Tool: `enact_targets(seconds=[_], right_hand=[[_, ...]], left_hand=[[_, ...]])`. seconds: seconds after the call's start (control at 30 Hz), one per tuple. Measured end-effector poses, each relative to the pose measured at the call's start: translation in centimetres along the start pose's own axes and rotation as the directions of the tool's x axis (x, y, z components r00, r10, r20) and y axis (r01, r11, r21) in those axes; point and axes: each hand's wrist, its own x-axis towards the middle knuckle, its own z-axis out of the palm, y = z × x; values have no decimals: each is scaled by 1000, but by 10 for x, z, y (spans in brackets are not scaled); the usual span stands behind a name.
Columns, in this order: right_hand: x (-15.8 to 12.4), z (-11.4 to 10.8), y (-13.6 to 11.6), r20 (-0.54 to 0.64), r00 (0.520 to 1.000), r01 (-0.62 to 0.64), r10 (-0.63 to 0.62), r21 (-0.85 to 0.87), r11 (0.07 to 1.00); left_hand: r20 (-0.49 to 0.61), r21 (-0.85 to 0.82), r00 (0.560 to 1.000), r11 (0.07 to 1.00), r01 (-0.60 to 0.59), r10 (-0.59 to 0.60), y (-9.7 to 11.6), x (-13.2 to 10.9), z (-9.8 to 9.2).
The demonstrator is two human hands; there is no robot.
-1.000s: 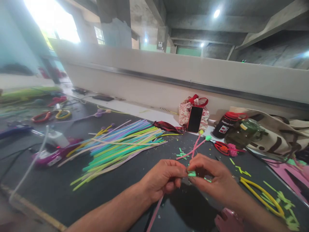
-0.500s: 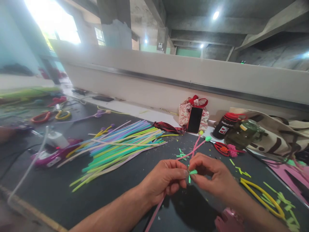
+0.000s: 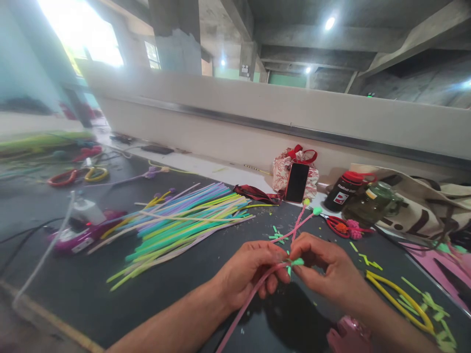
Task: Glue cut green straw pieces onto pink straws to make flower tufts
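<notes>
Two hands meet low in the frame's centre: the left hand (image 3: 247, 274) pinches a long pink pipe-cleaner stem (image 3: 246, 306), while the right hand (image 3: 327, 272) pinches a small green fuzzy piece (image 3: 296, 262) at its tip.

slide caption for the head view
The left hand and right hand pinch a green piece against a pink strip, beside piled coloured strips

Coloured strips (image 3: 184, 218) on dark table (image 3: 110, 304)

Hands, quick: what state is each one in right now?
Left hand: closed, pinching the pink stem.
Right hand: closed, pinching the green piece at the stem's tip.
</notes>
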Motion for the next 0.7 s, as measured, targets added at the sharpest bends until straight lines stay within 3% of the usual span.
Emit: enact_targets(seconds=[0.13, 0.37, 0.7], right_hand=[[-1, 0, 0, 11, 1000, -4, 4, -8, 1000], [0, 1, -2, 13, 999, -42, 42, 7, 999], [-2, 3, 0, -10, 996, -88, 88, 11, 996]], left_hand=[[-47, 61, 994, 994, -94, 97, -1, -1, 2], [-105, 272, 982, 955, -122, 155, -1, -5, 5], [-190, 607, 915, 775, -174, 355, -10, -4, 8]])
